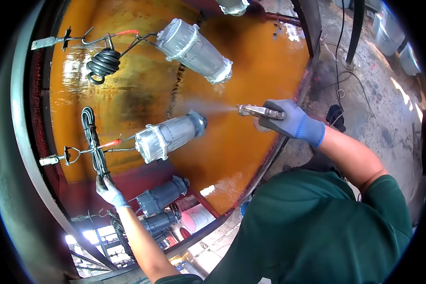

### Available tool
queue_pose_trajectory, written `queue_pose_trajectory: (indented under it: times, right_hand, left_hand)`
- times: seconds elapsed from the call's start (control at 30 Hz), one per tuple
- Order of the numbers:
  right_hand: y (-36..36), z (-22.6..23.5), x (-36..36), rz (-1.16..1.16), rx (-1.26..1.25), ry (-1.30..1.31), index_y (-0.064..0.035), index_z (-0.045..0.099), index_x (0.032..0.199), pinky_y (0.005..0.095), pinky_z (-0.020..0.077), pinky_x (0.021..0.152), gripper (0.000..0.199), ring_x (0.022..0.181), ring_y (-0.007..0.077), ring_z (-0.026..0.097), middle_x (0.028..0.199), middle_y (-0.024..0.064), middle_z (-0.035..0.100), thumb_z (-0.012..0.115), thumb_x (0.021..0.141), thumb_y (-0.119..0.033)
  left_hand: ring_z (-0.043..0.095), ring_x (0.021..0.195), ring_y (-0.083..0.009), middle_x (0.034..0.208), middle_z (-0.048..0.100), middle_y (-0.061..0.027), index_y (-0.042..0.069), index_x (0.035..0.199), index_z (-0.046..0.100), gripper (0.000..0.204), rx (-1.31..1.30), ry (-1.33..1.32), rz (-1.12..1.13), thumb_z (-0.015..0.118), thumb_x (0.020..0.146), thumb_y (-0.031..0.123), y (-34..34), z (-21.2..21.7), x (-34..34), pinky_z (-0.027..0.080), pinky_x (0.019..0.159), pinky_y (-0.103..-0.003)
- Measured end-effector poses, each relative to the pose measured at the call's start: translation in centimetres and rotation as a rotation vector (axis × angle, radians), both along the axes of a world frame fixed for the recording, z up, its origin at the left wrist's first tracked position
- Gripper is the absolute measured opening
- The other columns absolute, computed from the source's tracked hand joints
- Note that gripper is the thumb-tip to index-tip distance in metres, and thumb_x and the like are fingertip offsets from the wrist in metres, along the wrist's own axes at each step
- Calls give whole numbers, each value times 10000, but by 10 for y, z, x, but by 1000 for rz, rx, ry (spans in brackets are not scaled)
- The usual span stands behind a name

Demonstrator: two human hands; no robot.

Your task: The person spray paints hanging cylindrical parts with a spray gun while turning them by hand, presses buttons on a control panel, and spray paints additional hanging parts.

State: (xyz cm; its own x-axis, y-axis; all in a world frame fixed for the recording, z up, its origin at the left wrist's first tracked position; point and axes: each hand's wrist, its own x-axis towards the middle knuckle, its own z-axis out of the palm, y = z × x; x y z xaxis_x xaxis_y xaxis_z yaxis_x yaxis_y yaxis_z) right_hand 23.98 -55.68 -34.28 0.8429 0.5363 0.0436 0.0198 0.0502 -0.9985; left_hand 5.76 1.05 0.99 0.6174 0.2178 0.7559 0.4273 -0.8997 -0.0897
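Observation:
My right hand (291,122), in a blue-grey glove, is wrapped round a metal spray gun (260,111). A pale mist (208,105) leaves its nozzle toward the left. Just below the mist hangs a cylindrical motor housing (168,137), mostly silver, with a darker end nearest the gun. My left hand (110,191), gloved too, is closed on the lower end of a coiled black cable (94,142). This cable hangs by the hook and red-ended wire (110,144) beside the housing. Farther up, a second silver housing (194,49) hangs with its own cable coil (104,64).
An orange-stained booth wall (251,156) backs the hanging housings. Darker housings (163,195) hang below on the left, near a pink-and-white bucket (197,217). Metal posts (309,28) frame the booth. A hose (338,71) and white buckets (409,59) are at the right.

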Motion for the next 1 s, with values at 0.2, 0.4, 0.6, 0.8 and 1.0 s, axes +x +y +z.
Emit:
queue_pose_trajectory:
  times: [0.2,0.4,0.6,0.8,1.0]
  right_hand:
    - [-12,24,-3,238,-90,-239,-65,706,972,396,578,726,199,782,281,751,842,136,745,787,909,-236]
    - [-9,48,-2,281,139,-275,-74,688,998,418,569,732,234,785,338,723,849,152,711,817,906,-247]
    - [-2,62,-4,110,149,-123,-88,677,992,483,551,744,265,813,393,707,843,174,699,821,906,-294]
    - [2,42,-20,272,151,-527,-72,678,1004,435,556,679,243,748,374,700,815,166,693,799,922,-266]
    - [-10,34,-15,319,145,-225,-80,680,990,449,561,728,243,795,357,725,850,172,710,796,920,-282]
  left_hand:
    - [576,1278,-380,1349,659,-235,-17,1386,663,478,147,40,61,612,1070,338,-8,-3,-5,439,1114,-491]
    - [599,1257,-376,1362,645,-234,1,1390,677,468,194,56,21,622,1068,336,-16,-4,-7,455,1109,-478]
    - [624,1239,-382,1340,667,-249,-35,1360,685,433,239,69,30,618,1068,277,-27,-5,-11,481,1087,-484]
    - [616,1245,-379,1338,663,-248,-35,1379,671,433,217,83,77,615,1068,263,-29,-1,-11,474,1098,-484]
    - [578,1295,-363,1412,606,-230,-21,1421,639,470,136,52,56,596,1085,304,-8,-4,-8,447,1131,-463]
